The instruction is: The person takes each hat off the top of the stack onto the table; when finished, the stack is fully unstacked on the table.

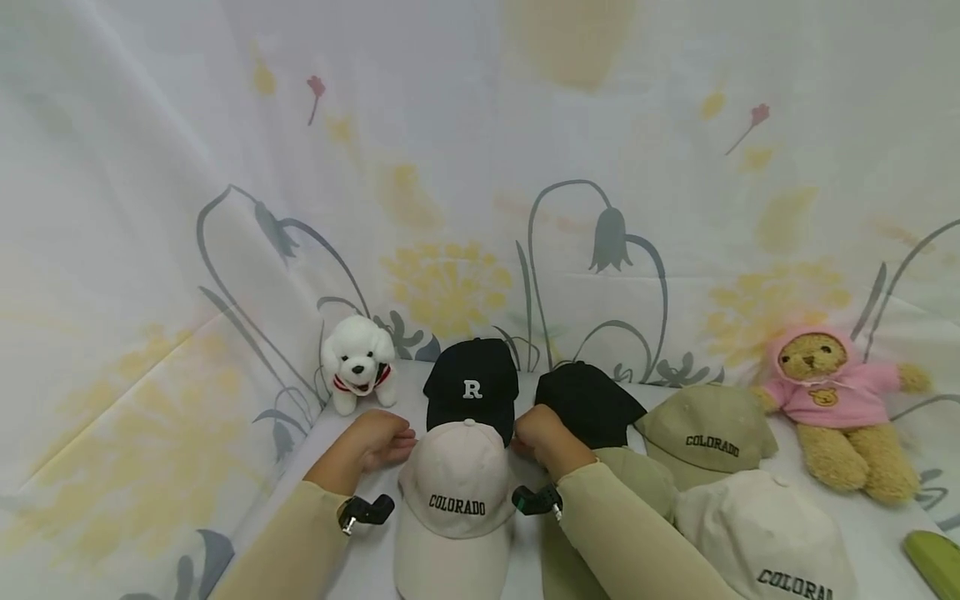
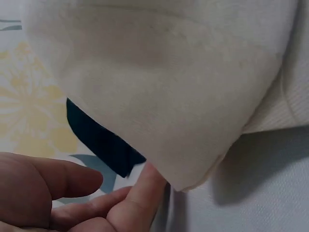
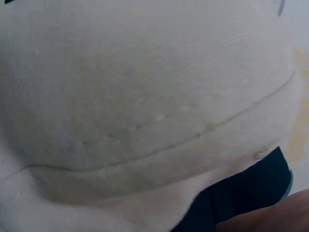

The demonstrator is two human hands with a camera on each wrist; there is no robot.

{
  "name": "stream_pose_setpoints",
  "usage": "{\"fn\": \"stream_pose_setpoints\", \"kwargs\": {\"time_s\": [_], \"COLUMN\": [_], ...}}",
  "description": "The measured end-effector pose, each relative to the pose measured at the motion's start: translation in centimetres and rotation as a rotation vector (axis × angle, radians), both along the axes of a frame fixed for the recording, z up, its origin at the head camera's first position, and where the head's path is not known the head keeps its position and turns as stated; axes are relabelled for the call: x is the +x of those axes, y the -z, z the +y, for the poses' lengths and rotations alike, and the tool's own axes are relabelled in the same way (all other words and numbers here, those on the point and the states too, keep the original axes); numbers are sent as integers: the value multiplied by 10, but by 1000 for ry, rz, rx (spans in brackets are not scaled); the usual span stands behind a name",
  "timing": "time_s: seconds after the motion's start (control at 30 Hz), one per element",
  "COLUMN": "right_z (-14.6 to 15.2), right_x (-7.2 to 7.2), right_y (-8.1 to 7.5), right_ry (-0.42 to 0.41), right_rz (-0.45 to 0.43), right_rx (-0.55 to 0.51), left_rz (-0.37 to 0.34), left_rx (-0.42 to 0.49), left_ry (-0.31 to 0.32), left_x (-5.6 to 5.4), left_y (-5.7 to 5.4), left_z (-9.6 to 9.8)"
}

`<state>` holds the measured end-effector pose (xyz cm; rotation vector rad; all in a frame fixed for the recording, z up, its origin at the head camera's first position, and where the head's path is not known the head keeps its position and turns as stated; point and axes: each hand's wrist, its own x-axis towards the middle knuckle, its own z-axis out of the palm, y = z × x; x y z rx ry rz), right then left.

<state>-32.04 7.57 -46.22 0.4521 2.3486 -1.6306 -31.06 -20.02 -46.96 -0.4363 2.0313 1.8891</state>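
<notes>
A cream baseball cap (image 1: 453, 479) lettered COLORADO lies in the middle, its bill toward me, overlapping the front of a black cap (image 1: 471, 379) with a white R. My left hand (image 1: 386, 437) is at their left side, thumb apart from loosely bent fingers. In the left wrist view its fingertips (image 2: 152, 181) reach the edge of the cream cap (image 2: 169, 87); whether they press it I cannot tell. On the other side, my right hand (image 1: 543, 433) is against the black cap's right edge. Its fingertips are hidden, and the right wrist view catches only a sliver of hand (image 3: 270, 215) beside dark fabric.
Right of my right hand lie another black cap (image 1: 585, 400), an olive cap (image 1: 637, 471), a khaki cap (image 1: 708, 425) and a second cream cap (image 1: 765, 525). A white plush dog (image 1: 358, 358) sits back left, a teddy bear (image 1: 832, 417) far right. A green object (image 1: 933, 558) shows at right.
</notes>
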Motion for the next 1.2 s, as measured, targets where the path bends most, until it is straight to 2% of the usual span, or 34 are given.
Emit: {"fn": "stream_pose_setpoints", "kwargs": {"time_s": [0.17, 0.3, 0.43, 0.77, 0.9, 1.0, 1.07, 1.2], "right_z": [-4, -3, -3, -6, -1, 5, 12, 34], "right_x": [1, 2, 4, 12, 17, 27, 38, 73], "right_y": [7, 12, 14, 19, 14, 1, -13, -37], "right_ry": [53, 88, 79, 28, 15, 12, 19, 9], "right_rz": [-36, -57, -41, 35, 38, 86, 134, 224], "right_rx": [-76, -100, -104, -50, -101, -157, -192, -255], "left_rz": [-17, -6, -4, -31, -14, 26, 79, 221], "left_rx": [51, 50, 32, 26, 18, -48, -131, -324], "left_ry": [26, 81, 113, 79, 99, 149, 191, 225], "left_x": [-3, -4, -7, -12, -8, 0, 7, 28], "left_y": [7, 11, 10, 11, 12, 10, 6, -9], "left_z": [4, 8, 9, 10, 9, 3, -5, -22]}}
